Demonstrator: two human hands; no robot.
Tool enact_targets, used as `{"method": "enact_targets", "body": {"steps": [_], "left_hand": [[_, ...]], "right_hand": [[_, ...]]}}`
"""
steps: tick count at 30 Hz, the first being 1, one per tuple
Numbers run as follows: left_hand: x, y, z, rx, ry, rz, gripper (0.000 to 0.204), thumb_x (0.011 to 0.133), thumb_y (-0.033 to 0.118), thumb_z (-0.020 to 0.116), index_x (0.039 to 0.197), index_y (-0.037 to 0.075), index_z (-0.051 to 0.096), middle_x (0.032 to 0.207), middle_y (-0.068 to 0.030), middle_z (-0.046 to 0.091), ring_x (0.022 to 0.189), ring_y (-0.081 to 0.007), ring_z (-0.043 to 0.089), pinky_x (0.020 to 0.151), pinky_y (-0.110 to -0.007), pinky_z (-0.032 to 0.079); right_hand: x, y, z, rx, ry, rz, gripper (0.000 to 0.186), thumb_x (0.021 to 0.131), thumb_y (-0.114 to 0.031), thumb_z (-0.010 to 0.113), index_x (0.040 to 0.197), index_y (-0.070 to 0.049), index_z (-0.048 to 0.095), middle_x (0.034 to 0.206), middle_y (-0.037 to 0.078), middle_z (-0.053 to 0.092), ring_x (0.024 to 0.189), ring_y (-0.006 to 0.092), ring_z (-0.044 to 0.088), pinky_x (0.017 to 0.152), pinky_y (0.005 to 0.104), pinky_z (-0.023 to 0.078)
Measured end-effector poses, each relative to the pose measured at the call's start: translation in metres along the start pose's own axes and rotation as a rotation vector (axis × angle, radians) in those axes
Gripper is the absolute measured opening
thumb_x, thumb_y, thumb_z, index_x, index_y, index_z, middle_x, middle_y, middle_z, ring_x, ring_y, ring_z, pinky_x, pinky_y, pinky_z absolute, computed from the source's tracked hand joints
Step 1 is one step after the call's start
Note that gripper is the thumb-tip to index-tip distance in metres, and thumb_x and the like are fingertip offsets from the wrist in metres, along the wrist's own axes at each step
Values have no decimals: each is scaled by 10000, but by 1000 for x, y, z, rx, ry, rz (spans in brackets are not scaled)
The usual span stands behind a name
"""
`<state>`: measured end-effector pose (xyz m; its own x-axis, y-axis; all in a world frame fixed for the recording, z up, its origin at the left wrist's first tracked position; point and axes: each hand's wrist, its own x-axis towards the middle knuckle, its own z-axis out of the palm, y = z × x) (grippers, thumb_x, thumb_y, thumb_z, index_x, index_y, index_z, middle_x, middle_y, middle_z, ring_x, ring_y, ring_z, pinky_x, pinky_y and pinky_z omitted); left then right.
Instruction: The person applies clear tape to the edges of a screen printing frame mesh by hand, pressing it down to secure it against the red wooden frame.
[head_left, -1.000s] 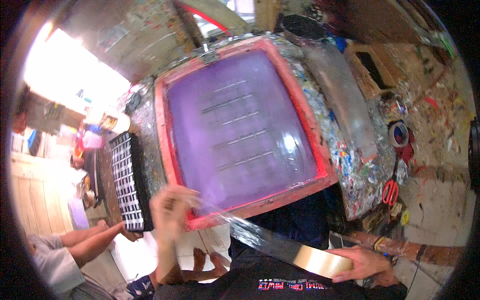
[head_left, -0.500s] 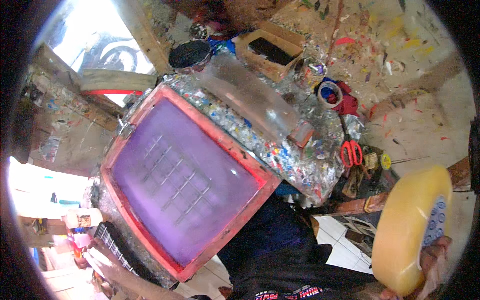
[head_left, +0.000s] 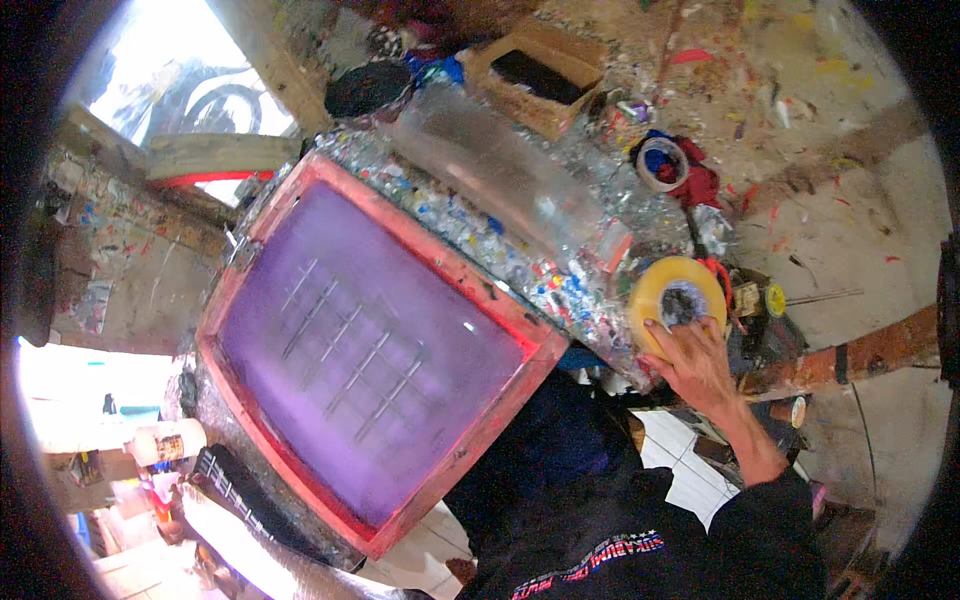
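My right hand point(head_left: 690, 365) reaches to the table's right corner, its fingers gripping the near rim of a wide yellowish roll of packing tape point(head_left: 651, 292). The roll lies tilted over so that its round core faces up, partly covering red-handled scissors point(head_left: 718, 275) behind it. To its left, a screen-printing frame point(head_left: 462, 462) with red-painted wooden sides holds purple mesh point(head_left: 330, 420) marked with a grid of pale lines. My left hand cannot be made out. At the lower left is a long pale shape point(head_left: 245, 535), too washed out to identify.
Paint flecks cover the table point(head_left: 560, 292) behind the frame, where a long clear strip point(head_left: 490, 170) lies. A cardboard box point(head_left: 545, 100), a dark round container point(head_left: 368, 90) and a paint cup point(head_left: 661, 165) stand beyond. Dark cloth with white lines point(head_left: 240, 505) sits at the lower left.
My right hand has carried the tape roll left and away from me, from the far right to the table's corner. The roll has turned from upright to lying over.
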<state>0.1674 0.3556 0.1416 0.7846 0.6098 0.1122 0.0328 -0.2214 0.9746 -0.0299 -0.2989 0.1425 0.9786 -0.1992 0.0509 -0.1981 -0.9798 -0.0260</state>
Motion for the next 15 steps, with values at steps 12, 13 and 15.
{"method": "enact_targets", "body": {"steps": [12,13,15], "left_hand": [[60,3,75,-650,-539,-43,300,934,155,616,1194,4,619,1340,-204,568,1201,-321,548,1022,-407,451],[70,0,92,-766,-670,-93,304,935,157,616,1198,4,620,1350,-207,566,1209,-324,546,1027,-409,450],[93,-10,131,-972,-875,-250,311,936,160,616,1206,5,620,1368,-213,561,1226,-330,541,1036,-414,448]], "right_hand": [[44,-130,-33,1298,223,-915,255,881,-257,750,1003,-87,605,931,75,690,795,188,615,791,381,480],[33,-145,-20,1397,316,-628,252,878,-239,749,957,-81,569,877,81,657,778,196,602,757,384,484],[15,-165,-1,1592,219,-50,206,900,-148,694,952,-48,522,778,78,576,737,211,576,709,371,487]]}}
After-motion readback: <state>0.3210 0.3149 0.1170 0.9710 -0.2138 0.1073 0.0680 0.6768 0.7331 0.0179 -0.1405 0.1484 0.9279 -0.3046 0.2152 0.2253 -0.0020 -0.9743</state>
